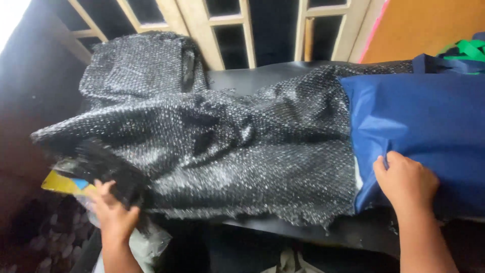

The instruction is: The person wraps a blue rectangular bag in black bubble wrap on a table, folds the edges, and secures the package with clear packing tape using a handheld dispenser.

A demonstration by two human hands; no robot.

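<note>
Black sparkly fabric (212, 141) sprawls across the dark desk (303, 227); left hand (115, 215) clamps its near-left corner, right hand (406, 184) pinches the blue bag (424, 126) at the right edge.

Dim overall where I work. Daylight blows out white at eleven o'clock. My left hand (113, 215) smears with motion blur at seven; shadow swallows everything along six o'clock.
</note>
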